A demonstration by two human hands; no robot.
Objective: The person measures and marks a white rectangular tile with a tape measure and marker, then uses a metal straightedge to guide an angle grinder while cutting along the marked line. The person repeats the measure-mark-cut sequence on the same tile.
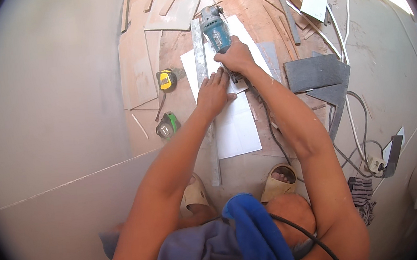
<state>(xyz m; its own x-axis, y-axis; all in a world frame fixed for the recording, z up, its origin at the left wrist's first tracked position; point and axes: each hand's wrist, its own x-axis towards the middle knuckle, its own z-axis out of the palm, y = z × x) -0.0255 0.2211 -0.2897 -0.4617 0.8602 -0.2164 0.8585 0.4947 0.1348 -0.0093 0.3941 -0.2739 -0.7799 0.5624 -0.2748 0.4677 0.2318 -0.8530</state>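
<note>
My right hand (237,57) is wrapped round the rear of a teal angle grinder (216,31), whose head points away from me. The grinder lies along a long metal straightedge (199,49), which crosses a white tile (237,132) on the floor. My left hand (211,96) lies flat on the straightedge and the tile, close behind the grinder, fingers stretched forward and thumb apart. The grinder's black cord (270,118) runs back under my right forearm. Its disc cannot be made out.
A yellow tape measure (166,79) and a green-and-black one (167,127) lie to the left. Dark grey tile pieces (313,73), narrow offcuts and a white cable lie to the right. A power socket (375,164) with cords sits farther right. My sandalled feet are close to the tile.
</note>
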